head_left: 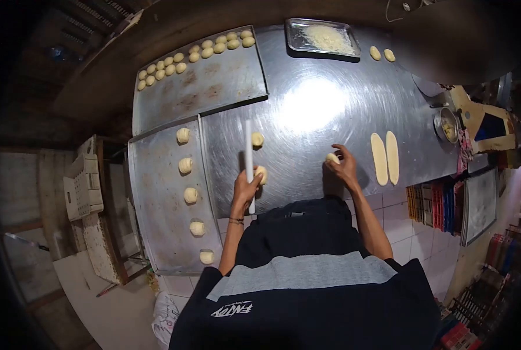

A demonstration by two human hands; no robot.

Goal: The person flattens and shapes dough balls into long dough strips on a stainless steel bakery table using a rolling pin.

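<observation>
Left hand (246,188) grip closed on rolling pin (249,160), dough ball (261,174) just beside; right hand (343,166) grip pinching dough piece (332,158) on worktop (313,105), prob. for shaping.

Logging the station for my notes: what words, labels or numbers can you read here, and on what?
White logo on the dark shirt: upside down and blurred, not surely readable.
Coloured packs on the shelf: print too small to read.
Nothing else bears text.
</observation>
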